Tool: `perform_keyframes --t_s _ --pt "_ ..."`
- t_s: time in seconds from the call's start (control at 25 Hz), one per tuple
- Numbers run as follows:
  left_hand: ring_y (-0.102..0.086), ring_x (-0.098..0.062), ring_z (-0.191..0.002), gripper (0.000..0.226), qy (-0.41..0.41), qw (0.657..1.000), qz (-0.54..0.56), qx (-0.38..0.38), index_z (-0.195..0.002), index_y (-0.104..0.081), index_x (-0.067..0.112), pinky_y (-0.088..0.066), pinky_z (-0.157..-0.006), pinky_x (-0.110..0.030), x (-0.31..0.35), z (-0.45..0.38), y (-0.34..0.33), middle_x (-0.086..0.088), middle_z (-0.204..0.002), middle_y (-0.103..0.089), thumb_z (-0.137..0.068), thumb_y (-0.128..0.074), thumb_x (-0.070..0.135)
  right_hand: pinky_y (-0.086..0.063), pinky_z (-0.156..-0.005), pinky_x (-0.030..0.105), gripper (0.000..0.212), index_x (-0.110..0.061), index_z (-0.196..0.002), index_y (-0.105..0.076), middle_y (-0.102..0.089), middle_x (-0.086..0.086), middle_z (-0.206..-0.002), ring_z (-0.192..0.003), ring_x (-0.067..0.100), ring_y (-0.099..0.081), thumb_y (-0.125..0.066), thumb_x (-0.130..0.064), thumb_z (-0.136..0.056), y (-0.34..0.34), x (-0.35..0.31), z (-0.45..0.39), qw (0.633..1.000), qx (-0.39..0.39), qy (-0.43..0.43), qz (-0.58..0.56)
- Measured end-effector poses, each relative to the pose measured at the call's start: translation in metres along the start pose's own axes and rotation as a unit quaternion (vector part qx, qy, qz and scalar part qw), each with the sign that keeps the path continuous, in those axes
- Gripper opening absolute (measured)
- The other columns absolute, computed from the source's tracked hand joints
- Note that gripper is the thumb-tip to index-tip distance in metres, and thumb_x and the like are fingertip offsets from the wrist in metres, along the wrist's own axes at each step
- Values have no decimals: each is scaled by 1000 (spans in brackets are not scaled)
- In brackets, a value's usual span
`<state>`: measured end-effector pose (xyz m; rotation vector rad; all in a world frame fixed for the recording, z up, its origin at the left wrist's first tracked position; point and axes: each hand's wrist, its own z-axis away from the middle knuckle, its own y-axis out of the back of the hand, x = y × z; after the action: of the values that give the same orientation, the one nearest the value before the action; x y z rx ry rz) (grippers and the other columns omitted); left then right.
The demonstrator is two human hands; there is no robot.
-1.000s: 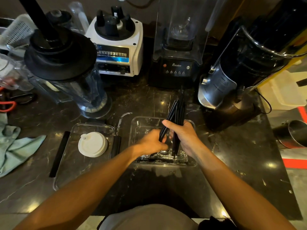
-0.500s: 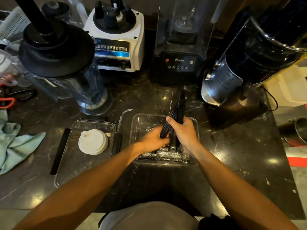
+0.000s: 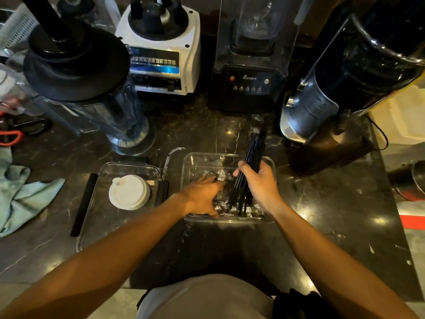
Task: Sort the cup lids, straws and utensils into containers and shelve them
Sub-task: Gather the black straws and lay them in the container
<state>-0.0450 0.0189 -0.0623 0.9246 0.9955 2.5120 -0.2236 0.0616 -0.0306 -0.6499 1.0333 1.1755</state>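
My right hand (image 3: 259, 183) grips a bundle of black straws (image 3: 251, 155), held steeply with the lower ends resting in a clear plastic container (image 3: 195, 157) in the middle of the counter. My left hand (image 3: 202, 195) reaches down into the same container, fingers spread over crinkly clear wrapping at its bottom; whether it holds anything is hidden. To the left stands a second clear container (image 3: 101, 212) holding a stack of white cup lids (image 3: 129, 192).
Blenders line the back: a jug with a black lid (image 3: 76, 65), a white base (image 3: 161, 54), a black blender (image 3: 250, 65). A dark grinder (image 3: 340, 88) stands at the right. A green cloth (image 3: 20, 194) lies at the left, a black strip (image 3: 84, 203) beside the lid container.
My left hand has let go of the straw bundle and dropped lower and leftward into the container. My right hand keeps the straws, shifted slightly right.
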Motion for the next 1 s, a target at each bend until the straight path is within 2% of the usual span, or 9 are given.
perform_keyframes --t_s 0.16,0.28,0.48,0.56,0.6,0.68,0.76,0.88,1.0 --pt "-62 -22 -115 48 8 999 -36 32 -132 -54 17 -47 -96 -35 -1 -7 -2 -4 -122 -63 -92 -71 36 -57 -88 45 5 -15 -100 -60 -74 11 -78 -79 26 -71 -59 -18 -103 0 -1 5 1000 -11 3 -10" --pt "-65 -19 -104 29 28 998 -38 50 -121 -60 18 -49 -91 -34 -3 -10 2 -3 -114 -67 -99 -60 38 -58 -86 49 4 -14 -99 -60 -72 9 -76 -79 28 -71 -59 -16 -103 7 -8 5 999 14 9 -44" --pt "-68 -17 -80 29 23 985 -104 137 -117 -64 16 -53 -72 -28 3 -15 17 -3 -97 -71 -107 -44 34 -62 -77 36 2 -11 -105 -58 -69 7 -75 -72 19 -70 -58 -13 -104 18 -25 5 995 33 20 -93" --pt "-66 -15 -72 29 28 977 -123 172 -121 -62 16 -50 -64 -26 7 -10 23 -2 -96 -70 -108 -41 31 -61 -79 36 4 -10 -106 -58 -68 7 -74 -70 17 -70 -58 -12 -104 21 -27 4 994 42 25 -94" --pt "-67 -16 -77 28 33 971 -139 191 -125 -60 15 -50 -65 -26 10 -7 25 -2 -102 -69 -108 -43 30 -61 -82 39 4 -10 -106 -58 -69 6 -74 -71 18 -70 -59 -13 -103 23 -28 3 995 46 28 -88" --pt "-65 -21 -103 34 24 952 -184 242 -131 -54 14 -52 -82 -32 14 -1 24 -6 -120 -61 -103 -53 32 -60 -86 42 4 -11 -105 -59 -69 5 -74 -73 18 -69 -59 -14 -103 25 -27 3 995 46 32 -77" --pt "-61 -24 -112 37 3 947 -199 253 -129 -57 14 -53 -91 -37 19 2 19 -8 -125 -58 -98 -61 35 -59 -87 44 2 -12 -103 -60 -69 4 -74 -74 19 -69 -59 -14 -103 26 -24 5 996 41 34 -68" --pt "-66 -21 -102 34 -17 978 -172 120 -117 -64 13 -53 -87 -34 21 0 6 -6 -117 -66 -97 -63 40 -59 -83 43 3 -13 -102 -60 -69 6 -75 -76 23 -69 -59 -15 -103 25 -21 6 998 30 32 -47" --pt "-60 -26 -120 53 -1 979 -191 78 -131 -58 12 -48 -101 -41 19 -3 -9 -9 -132 -60 -90 -70 44 -59 -74 38 4 -13 -101 -60 -69 7 -75 -74 24 -68 -59 -16 -104 25 -19 7 999 18 28 -38"
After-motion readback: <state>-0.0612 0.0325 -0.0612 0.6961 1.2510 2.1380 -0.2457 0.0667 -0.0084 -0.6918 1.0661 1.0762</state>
